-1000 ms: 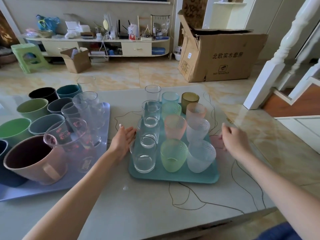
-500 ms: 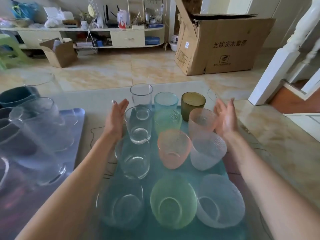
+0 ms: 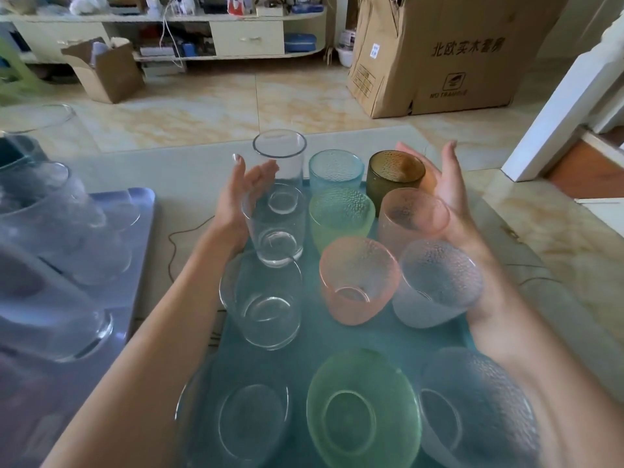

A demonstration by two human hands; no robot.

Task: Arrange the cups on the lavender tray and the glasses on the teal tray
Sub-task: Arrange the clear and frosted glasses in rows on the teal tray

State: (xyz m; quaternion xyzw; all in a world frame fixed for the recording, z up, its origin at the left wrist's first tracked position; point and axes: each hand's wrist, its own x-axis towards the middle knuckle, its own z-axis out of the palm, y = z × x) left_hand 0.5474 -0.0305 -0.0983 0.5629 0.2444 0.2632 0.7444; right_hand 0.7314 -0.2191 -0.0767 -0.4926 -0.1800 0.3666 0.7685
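Fingers of both hands straight, partly behind glasses; blurred cups cropped left.

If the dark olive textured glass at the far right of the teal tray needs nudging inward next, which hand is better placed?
The right hand, probably. It is open, palm inward, just beside the dark olive textured glass. The left hand is open across the teal tray, by the tall clear glass.

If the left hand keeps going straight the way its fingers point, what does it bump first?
Probably the tall clear glass at the far left corner of the teal tray. The left hand is open, fingers aimed forward beside it. Depth is unclear, so it might slip past on the left.
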